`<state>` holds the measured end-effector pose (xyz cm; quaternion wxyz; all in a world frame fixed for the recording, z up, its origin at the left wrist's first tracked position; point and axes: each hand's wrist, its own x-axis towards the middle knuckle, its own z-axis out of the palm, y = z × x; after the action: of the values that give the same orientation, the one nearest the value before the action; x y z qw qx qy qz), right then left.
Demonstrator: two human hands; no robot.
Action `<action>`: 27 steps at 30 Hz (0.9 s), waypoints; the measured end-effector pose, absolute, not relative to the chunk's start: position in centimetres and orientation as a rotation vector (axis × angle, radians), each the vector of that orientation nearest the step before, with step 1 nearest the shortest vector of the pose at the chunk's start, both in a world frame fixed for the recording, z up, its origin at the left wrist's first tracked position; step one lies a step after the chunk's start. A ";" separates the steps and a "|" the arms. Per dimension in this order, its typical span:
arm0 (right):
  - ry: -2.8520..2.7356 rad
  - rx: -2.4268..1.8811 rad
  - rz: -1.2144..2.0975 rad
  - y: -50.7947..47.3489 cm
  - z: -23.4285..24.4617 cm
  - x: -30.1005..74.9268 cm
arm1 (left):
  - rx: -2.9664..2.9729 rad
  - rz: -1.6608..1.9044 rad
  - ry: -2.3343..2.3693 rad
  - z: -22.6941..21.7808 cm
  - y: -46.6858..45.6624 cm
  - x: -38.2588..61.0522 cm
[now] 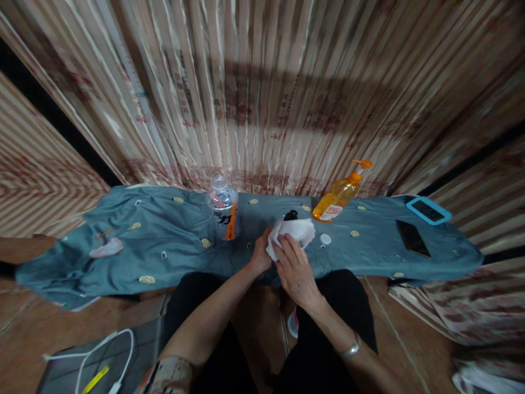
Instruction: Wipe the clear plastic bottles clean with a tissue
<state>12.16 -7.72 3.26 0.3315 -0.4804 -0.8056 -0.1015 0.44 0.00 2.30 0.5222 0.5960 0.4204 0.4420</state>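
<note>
A crumpled white tissue or cloth (301,232) is between my two hands, just above the near edge of the bench. My left hand (261,254) is closed on its left side, the fingertips hidden beneath it. From the right, my right hand (294,268) presses its bent fingers onto the top. I cannot see whether something lies inside the folds. Right behind the tissue is a small black object (291,215), partly covered. A white bottle cap (325,239) lies on the bench cloth to the right of the tissue.
The narrow bench has a blue-green patterned cloth (164,230). On it are a clear plastic bottle (223,213), an orange pump bottle (338,197), a black phone (412,238), a blue-framed device (429,210) and a whitish item (106,247). Behind hangs a striped curtain (262,98).
</note>
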 end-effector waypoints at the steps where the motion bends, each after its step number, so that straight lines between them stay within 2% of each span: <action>1: -2.017 -1.289 -0.219 -8.3 2.4 12.2 | 1.432 1.063 0.998 2.1 0.3 0.1; 6: -1.727 -1.383 0.088 -8.3 1.4 12.1 | 1.420 1.078 0.998 2.0 1.1 0.4; 13: -1.526 -1.301 0.655 -1.6 6.4 14.5 | 1.532 1.012 1.079 2.3 1.2 -0.2; 16: -1.484 -1.293 0.899 1.8 7.0 15.6 | 1.589 0.997 1.073 2.2 1.3 -0.4; 20: -1.366 -1.320 1.054 3.8 5.3 15.6 | 1.616 0.975 1.055 1.8 1.3 -0.3; 27: -1.097 -1.311 0.993 1.0 -0.6 13.7 | 1.615 0.934 1.083 1.8 1.1 -0.5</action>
<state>13.71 1.03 -0.58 0.5501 -0.5538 -0.4635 0.4195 -0.49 1.12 1.81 0.4725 0.6598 0.4425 0.3817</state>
